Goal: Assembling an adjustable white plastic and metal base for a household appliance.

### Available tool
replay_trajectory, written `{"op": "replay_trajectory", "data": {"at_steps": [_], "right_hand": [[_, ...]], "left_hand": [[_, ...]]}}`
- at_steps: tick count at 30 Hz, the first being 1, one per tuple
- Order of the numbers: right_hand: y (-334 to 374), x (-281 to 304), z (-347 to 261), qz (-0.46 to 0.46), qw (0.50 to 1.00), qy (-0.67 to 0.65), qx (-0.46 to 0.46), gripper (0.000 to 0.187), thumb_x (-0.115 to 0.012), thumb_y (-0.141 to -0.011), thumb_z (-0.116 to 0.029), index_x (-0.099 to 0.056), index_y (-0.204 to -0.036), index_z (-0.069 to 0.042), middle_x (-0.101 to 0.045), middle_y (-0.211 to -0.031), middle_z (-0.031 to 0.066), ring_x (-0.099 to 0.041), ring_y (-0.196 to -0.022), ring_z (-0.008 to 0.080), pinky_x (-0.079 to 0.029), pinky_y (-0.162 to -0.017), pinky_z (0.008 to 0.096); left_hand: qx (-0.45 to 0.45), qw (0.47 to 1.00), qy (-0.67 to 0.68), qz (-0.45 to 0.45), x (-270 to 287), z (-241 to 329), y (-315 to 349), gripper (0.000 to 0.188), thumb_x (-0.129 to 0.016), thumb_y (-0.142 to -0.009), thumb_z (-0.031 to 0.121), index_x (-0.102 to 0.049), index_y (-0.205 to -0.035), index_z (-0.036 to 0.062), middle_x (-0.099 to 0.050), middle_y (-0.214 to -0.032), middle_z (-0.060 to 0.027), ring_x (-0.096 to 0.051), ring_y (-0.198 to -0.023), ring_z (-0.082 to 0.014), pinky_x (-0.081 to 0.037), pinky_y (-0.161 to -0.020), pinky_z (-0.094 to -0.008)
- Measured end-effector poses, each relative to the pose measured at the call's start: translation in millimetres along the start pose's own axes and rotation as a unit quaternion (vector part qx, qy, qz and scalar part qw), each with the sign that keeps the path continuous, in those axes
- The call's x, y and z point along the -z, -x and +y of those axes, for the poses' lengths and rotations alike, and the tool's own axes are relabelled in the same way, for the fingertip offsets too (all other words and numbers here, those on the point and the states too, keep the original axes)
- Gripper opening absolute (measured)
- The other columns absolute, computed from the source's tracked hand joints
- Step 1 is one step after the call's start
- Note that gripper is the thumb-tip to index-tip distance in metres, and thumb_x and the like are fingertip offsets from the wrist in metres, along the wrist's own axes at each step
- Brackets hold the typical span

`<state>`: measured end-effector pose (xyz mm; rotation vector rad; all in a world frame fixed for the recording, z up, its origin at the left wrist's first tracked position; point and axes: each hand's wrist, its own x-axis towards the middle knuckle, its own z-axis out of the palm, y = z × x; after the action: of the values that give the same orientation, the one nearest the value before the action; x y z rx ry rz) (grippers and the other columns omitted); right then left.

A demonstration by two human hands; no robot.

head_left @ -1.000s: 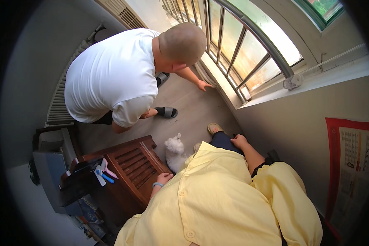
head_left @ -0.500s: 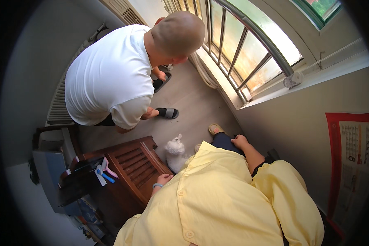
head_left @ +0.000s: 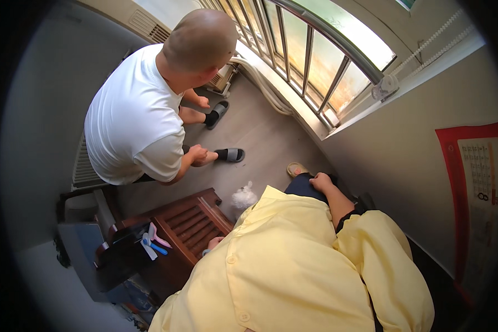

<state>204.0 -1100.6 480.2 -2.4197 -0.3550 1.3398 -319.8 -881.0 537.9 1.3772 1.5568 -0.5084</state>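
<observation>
My right hand [head_left: 321, 181] rests on my dark trouser leg [head_left: 302, 187], its fingers curled in and no object showing in them. Only a bit of my left hand [head_left: 214, 242] shows past my yellow shirt [head_left: 282, 260]; it lies at the edge of the brown wooden slatted piece [head_left: 191, 224], and its fingers are mostly hidden. Between my legs and that wood is a small white fluffy dog [head_left: 243, 196], partly covered by the shirt. A blue-handled grooming brush [head_left: 154, 247] and a pink-handled tool [head_left: 159, 237] lie on a dark surface left of the slats.
Another person in a white shirt [head_left: 135, 119] leans forward at the upper left, both hands near their legs, wearing grey slides [head_left: 235, 155]. Metal railing [head_left: 310, 55] lines the window. A red-bordered calendar [head_left: 452, 182] hangs on the right wall; a radiator [head_left: 86, 166] stands behind the person.
My view has shifted. The shirt now covers more of the dog and of my left hand. The other person's hands have come further into sight. My right hand remains on the trouser leg.
</observation>
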Motion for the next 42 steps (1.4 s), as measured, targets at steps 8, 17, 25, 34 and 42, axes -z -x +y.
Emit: {"op": "replay_trajectory", "data": {"at_steps": [8, 17, 25, 34, 42], "right_hand": [[-2, 1, 18, 0.002, 1.0, -0.017, -0.022, 0.037, -0.068, -0.077, -0.031, -0.07, -0.096, 0.0, -0.067, -0.1, 0.0207, -0.065, -0.096, 0.0324, -0.049, -0.087, 0.0384], [2, 18, 4, -0.004, 1.0, 0.022, -0.007, 0.037, -0.068, -0.077, -0.032, -0.071, -0.096, 0.0, -0.068, -0.1, 0.021, -0.065, -0.096, 0.0322, -0.049, -0.087, 0.0384], [-7, 28, 6, 0.004, 0.998, 0.063, 0.013, 0.037, -0.068, -0.078, -0.033, -0.071, -0.094, 0.0, -0.068, -0.097, 0.0202, -0.066, -0.093, 0.0319, -0.05, -0.086, 0.0385], [-5, 41, 23, 0.031, 0.994, 0.107, 0.004, 0.038, -0.071, -0.076, -0.032, -0.069, -0.099, -0.001, -0.067, -0.102, 0.0196, -0.065, -0.096, 0.032, -0.05, -0.086, 0.0386], [14, 48, 4, 0.021, 0.991, 0.128, 0.029, 0.039, -0.07, -0.076, -0.034, -0.07, -0.097, -0.001, -0.068, -0.098, 0.0193, -0.065, -0.094, 0.0319, -0.05, -0.084, 0.0385]], "left_hand": [[-0.003, 0.998, -0.049, 0.026, -8, 93, 32, 0.047, -0.072, -0.082, 0.035, -0.065, -0.109, -0.0027, -0.069, -0.101, -0.0123, -0.064, -0.092, -0.0173, -0.05, -0.083, -0.0307], [-0.002, 1.0, -0.022, 0.02, -26, 46, 2, 0.049, -0.073, -0.08, 0.039, -0.066, -0.106, -0.0016, -0.07, -0.098, -0.0114, -0.064, -0.089, -0.0156, -0.05, -0.081, -0.0304], [0.002, 1.0, -0.016, 0.014, -61, 20, -18, 0.047, -0.073, -0.078, 0.041, -0.069, -0.101, -0.0009, -0.071, -0.094, -0.0128, -0.066, -0.087, -0.0185, -0.051, -0.082, -0.0311], [-0.067, 0.998, -0.003, -0.006, -85, 53, 7, 0.043, -0.072, -0.08, 0.038, -0.069, -0.099, -0.0005, -0.071, -0.083, -0.0132, -0.067, -0.074, -0.0209, -0.053, -0.07, -0.0317], [0.041, 0.984, 0.162, -0.054, -105, 50, 26, 0.029, -0.067, -0.086, 0.03, -0.067, -0.094, 0.0023, -0.062, -0.06, -0.0082, -0.051, -0.041, -0.0148, -0.042, -0.042, -0.0303]]}}
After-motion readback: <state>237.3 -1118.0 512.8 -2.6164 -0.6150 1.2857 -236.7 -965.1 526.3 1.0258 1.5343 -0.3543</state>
